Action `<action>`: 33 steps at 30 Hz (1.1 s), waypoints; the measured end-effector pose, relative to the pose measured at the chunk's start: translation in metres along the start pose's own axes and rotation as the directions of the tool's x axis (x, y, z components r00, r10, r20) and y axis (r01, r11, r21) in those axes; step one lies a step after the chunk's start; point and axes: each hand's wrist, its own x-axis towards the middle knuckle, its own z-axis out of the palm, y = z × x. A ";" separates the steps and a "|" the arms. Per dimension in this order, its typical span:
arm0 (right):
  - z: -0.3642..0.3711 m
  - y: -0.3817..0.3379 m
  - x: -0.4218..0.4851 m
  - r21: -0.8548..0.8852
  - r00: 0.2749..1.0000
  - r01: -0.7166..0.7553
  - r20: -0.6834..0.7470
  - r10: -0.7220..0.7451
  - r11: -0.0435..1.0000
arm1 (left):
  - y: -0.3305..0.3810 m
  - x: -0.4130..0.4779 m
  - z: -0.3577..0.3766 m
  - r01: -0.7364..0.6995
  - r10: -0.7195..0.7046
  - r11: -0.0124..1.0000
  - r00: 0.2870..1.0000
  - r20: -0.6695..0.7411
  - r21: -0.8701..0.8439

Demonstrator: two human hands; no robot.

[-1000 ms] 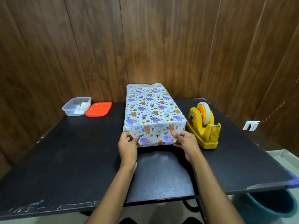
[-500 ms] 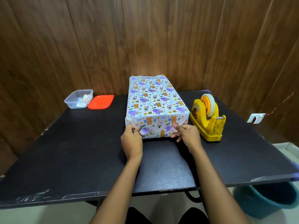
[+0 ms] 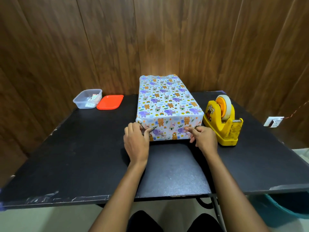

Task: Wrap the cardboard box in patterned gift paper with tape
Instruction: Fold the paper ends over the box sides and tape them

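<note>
The box (image 3: 167,104), covered in white gift paper printed with purple elephants and orange bears, lies lengthwise on the black table (image 3: 83,156). Both hands are at its near end face. My left hand (image 3: 136,142) is at the lower left corner, thumb and fingers pinching the paper fold there. At the lower right corner, my right hand (image 3: 203,139) pinches the paper with thumb and forefinger. A yellow tape dispenser (image 3: 223,123) with a roll of tape stands just right of the box, close to my right hand.
A clear plastic container (image 3: 87,98) and its orange lid (image 3: 110,102) lie at the table's back left. Wood panelling rises behind the table. A teal bucket (image 3: 284,211) stands on the floor at the right, below the table edge.
Both hands stay at the near end's lower corners; the left thumb has shifted onto the paper fold. The view has tipped a little, so the box sits lower in frame.
</note>
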 end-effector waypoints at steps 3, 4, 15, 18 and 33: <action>-0.002 -0.005 -0.002 0.143 0.998 0.040 -0.051 -0.033 0.989 | 0.016 0.004 -0.011 0.209 -0.217 0.926 0.976 0.011 -0.313; -0.003 -0.010 -0.003 0.197 0.996 0.047 -0.084 -0.031 0.979 | 0.021 0.009 -0.015 0.299 -0.310 0.867 0.950 0.039 -0.398; -0.028 -0.052 0.014 0.393 0.963 -0.250 0.009 0.269 0.885 | 0.025 0.049 -0.029 0.740 -0.620 0.396 0.652 0.437 -0.543; -0.029 -0.054 0.012 0.406 0.962 -0.266 0.058 0.266 0.874 | 0.025 0.048 -0.030 0.682 -0.591 0.631 0.731 0.341 -0.370; -0.035 -0.043 0.016 0.427 0.951 -0.294 0.220 0.217 0.855 | 0.025 0.039 -0.025 0.609 -0.525 0.497 0.778 0.345 -0.619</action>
